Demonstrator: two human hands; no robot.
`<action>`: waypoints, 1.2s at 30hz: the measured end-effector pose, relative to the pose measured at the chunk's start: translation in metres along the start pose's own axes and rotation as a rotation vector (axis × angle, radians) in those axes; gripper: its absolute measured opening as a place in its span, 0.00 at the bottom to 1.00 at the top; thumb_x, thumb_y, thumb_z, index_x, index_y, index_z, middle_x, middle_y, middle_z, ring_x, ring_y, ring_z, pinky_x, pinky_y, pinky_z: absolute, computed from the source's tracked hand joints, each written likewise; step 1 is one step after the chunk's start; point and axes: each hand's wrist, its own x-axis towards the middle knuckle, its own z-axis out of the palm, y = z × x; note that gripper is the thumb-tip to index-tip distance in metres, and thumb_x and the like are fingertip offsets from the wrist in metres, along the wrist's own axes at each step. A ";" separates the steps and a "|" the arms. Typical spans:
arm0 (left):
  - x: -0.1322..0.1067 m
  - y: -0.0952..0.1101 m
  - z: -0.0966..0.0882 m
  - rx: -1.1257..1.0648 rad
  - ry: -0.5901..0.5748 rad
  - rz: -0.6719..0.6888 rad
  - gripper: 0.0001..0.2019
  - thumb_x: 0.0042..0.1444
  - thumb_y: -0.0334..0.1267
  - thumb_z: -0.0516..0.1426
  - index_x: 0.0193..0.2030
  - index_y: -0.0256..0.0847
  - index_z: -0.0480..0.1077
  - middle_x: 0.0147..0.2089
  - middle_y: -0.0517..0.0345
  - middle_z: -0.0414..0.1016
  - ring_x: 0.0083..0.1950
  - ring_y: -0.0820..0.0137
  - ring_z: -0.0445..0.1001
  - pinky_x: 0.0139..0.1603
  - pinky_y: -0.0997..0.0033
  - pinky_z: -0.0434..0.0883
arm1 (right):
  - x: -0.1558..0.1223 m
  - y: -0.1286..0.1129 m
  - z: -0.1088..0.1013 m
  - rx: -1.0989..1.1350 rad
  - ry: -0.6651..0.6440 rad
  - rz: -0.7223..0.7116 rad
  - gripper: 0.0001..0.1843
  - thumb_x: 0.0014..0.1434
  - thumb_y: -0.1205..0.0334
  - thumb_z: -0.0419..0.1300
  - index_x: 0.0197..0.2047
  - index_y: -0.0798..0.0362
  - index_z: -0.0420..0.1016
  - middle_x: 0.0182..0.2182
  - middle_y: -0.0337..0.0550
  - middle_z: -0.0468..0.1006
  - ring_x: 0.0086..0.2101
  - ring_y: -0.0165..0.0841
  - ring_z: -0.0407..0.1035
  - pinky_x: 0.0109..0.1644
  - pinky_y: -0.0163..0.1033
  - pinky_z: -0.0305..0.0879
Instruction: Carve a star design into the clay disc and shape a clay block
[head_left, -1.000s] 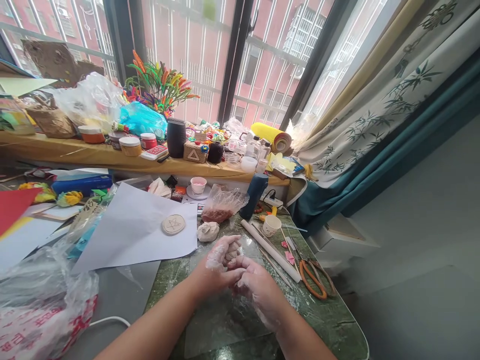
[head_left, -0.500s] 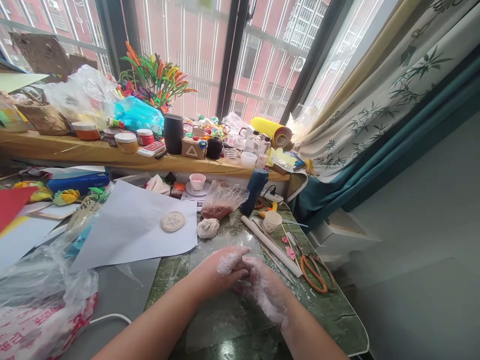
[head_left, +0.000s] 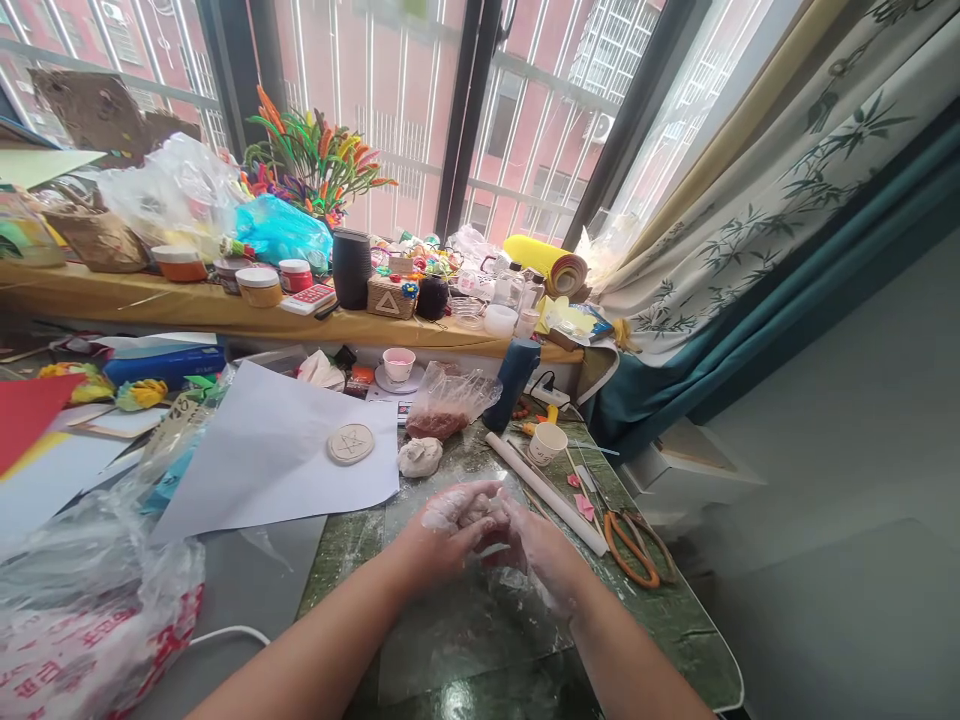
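Note:
My left hand (head_left: pixel 442 530) and my right hand (head_left: pixel 546 552), both dusted with white powder, meet over a clear sheet (head_left: pixel 450 645) on the green table. Their fingers curl together around a pale lump of clay (head_left: pixel 477 508), mostly hidden by them. Just beyond the hands sits a larger white clay lump (head_left: pixel 420 457). To the left, a round clay disc (head_left: pixel 350 443) with a star marked in it lies on white paper (head_left: pixel 262 455). A white rolling pin (head_left: pixel 546 494) rests at an angle to the right of my right hand.
Orange-handled scissors (head_left: pixel 631 550) and a paper cup (head_left: pixel 548 442) are on the right side. A bag of reddish-brown material (head_left: pixel 442 410) and a dark blue cylinder (head_left: pixel 513 382) stand behind. Plastic bags (head_left: pixel 90 610) crowd the left. Jars and crafts line the windowsill (head_left: pixel 300 325).
My hands have turned and parted slightly at the top, so the pale clay now shows between them. The view has shifted a little; the things on the table stay put.

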 end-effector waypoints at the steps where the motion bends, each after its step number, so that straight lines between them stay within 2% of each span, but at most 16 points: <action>1: 0.000 -0.001 0.001 -0.016 0.006 -0.010 0.24 0.63 0.42 0.62 0.67 0.50 0.73 0.62 0.50 0.81 0.62 0.57 0.79 0.66 0.55 0.75 | 0.001 0.001 -0.001 -0.038 0.017 0.003 0.35 0.56 0.26 0.65 0.35 0.55 0.86 0.30 0.49 0.83 0.32 0.37 0.75 0.37 0.40 0.70; 4: -0.001 -0.004 0.004 -0.065 -0.024 -0.036 0.22 0.63 0.44 0.62 0.64 0.49 0.75 0.60 0.51 0.82 0.60 0.57 0.80 0.65 0.53 0.75 | 0.002 0.006 -0.004 -0.155 0.099 -0.078 0.32 0.56 0.30 0.69 0.25 0.54 0.82 0.23 0.45 0.80 0.29 0.35 0.73 0.37 0.40 0.69; 6: 0.001 -0.005 0.005 -0.150 -0.038 -0.065 0.22 0.61 0.47 0.64 0.61 0.48 0.76 0.57 0.50 0.83 0.57 0.57 0.81 0.61 0.54 0.77 | 0.000 0.009 -0.008 -0.101 0.154 -0.117 0.28 0.54 0.34 0.72 0.24 0.53 0.82 0.24 0.44 0.80 0.30 0.36 0.74 0.37 0.40 0.69; 10: 0.010 -0.004 0.000 -0.396 0.107 -0.124 0.24 0.57 0.51 0.67 0.56 0.43 0.74 0.54 0.47 0.82 0.55 0.59 0.81 0.60 0.56 0.77 | -0.004 0.013 -0.017 0.345 0.148 0.015 0.22 0.58 0.41 0.72 0.33 0.54 0.83 0.32 0.47 0.85 0.33 0.38 0.79 0.40 0.42 0.75; 13: 0.012 -0.001 -0.005 -0.519 0.205 -0.176 0.25 0.55 0.55 0.68 0.51 0.41 0.72 0.42 0.53 0.80 0.39 0.67 0.80 0.46 0.62 0.79 | -0.006 0.016 -0.013 0.589 0.154 0.076 0.13 0.58 0.52 0.74 0.34 0.53 0.81 0.33 0.44 0.86 0.33 0.34 0.81 0.43 0.41 0.77; 16: 0.008 0.004 -0.010 -0.443 0.139 -0.213 0.23 0.51 0.56 0.69 0.41 0.39 0.74 0.31 0.59 0.76 0.28 0.72 0.72 0.31 0.71 0.72 | -0.008 0.019 -0.003 0.646 0.093 0.089 0.13 0.60 0.53 0.73 0.40 0.54 0.81 0.39 0.48 0.87 0.38 0.36 0.82 0.46 0.41 0.77; 19: 0.004 0.010 -0.014 -0.278 0.103 -0.237 0.20 0.53 0.55 0.66 0.30 0.38 0.74 0.25 0.60 0.73 0.25 0.73 0.68 0.26 0.73 0.66 | -0.008 0.017 0.003 0.675 -0.022 0.131 0.15 0.65 0.52 0.66 0.44 0.57 0.81 0.43 0.54 0.86 0.43 0.40 0.82 0.49 0.43 0.77; 22: 0.005 0.016 -0.019 -0.171 0.165 -0.237 0.21 0.56 0.55 0.63 0.25 0.40 0.71 0.20 0.62 0.68 0.23 0.73 0.64 0.25 0.73 0.63 | -0.007 0.015 0.007 0.692 0.082 0.105 0.11 0.66 0.58 0.63 0.42 0.58 0.81 0.42 0.54 0.86 0.42 0.39 0.82 0.49 0.43 0.77; 24: 0.005 0.018 -0.021 -0.106 0.205 -0.185 0.21 0.58 0.55 0.62 0.24 0.40 0.71 0.20 0.61 0.68 0.24 0.71 0.66 0.27 0.72 0.65 | -0.006 0.016 0.016 0.690 0.169 0.070 0.10 0.66 0.58 0.63 0.40 0.56 0.81 0.39 0.52 0.86 0.40 0.39 0.82 0.49 0.43 0.77; 26: 0.003 0.019 -0.020 -0.043 0.160 -0.088 0.18 0.59 0.54 0.62 0.28 0.41 0.75 0.27 0.57 0.76 0.31 0.67 0.74 0.34 0.69 0.72 | -0.007 0.017 0.029 0.690 0.148 0.025 0.14 0.66 0.53 0.64 0.42 0.56 0.82 0.40 0.50 0.86 0.40 0.38 0.81 0.48 0.43 0.78; 28: -0.002 0.018 -0.018 -0.009 0.011 0.035 0.16 0.58 0.53 0.63 0.42 0.42 0.79 0.43 0.50 0.83 0.46 0.59 0.80 0.48 0.61 0.77 | -0.007 0.018 0.042 0.708 0.060 -0.028 0.19 0.65 0.47 0.65 0.47 0.54 0.82 0.44 0.49 0.86 0.41 0.38 0.81 0.46 0.42 0.78; 30: -0.005 0.014 -0.016 -0.026 -0.103 0.129 0.26 0.58 0.55 0.64 0.60 0.45 0.75 0.63 0.45 0.78 0.64 0.51 0.75 0.64 0.52 0.72 | -0.007 0.018 0.047 0.701 0.056 -0.048 0.19 0.64 0.46 0.67 0.47 0.52 0.82 0.44 0.48 0.85 0.43 0.38 0.80 0.46 0.41 0.78; 31: -0.006 0.012 -0.016 -0.054 -0.106 0.152 0.30 0.59 0.56 0.64 0.65 0.46 0.72 0.69 0.44 0.73 0.70 0.49 0.70 0.69 0.49 0.68 | -0.006 0.018 0.044 0.664 0.110 -0.030 0.16 0.63 0.47 0.68 0.45 0.52 0.82 0.42 0.47 0.85 0.42 0.37 0.80 0.45 0.40 0.78; 33: -0.004 0.005 -0.019 -0.133 0.002 0.144 0.30 0.64 0.59 0.59 0.67 0.46 0.70 0.72 0.44 0.70 0.73 0.50 0.66 0.74 0.47 0.62 | -0.005 0.014 0.032 0.545 0.237 0.040 0.12 0.61 0.52 0.71 0.38 0.53 0.81 0.35 0.46 0.84 0.37 0.35 0.79 0.42 0.38 0.78; 36: 0.006 -0.004 -0.028 -0.271 0.313 0.067 0.27 0.68 0.64 0.51 0.55 0.44 0.76 0.59 0.44 0.79 0.63 0.53 0.75 0.68 0.51 0.67 | -0.007 -0.015 0.003 0.399 0.312 0.098 0.14 0.58 0.52 0.73 0.33 0.54 0.79 0.30 0.45 0.81 0.28 0.32 0.75 0.33 0.35 0.75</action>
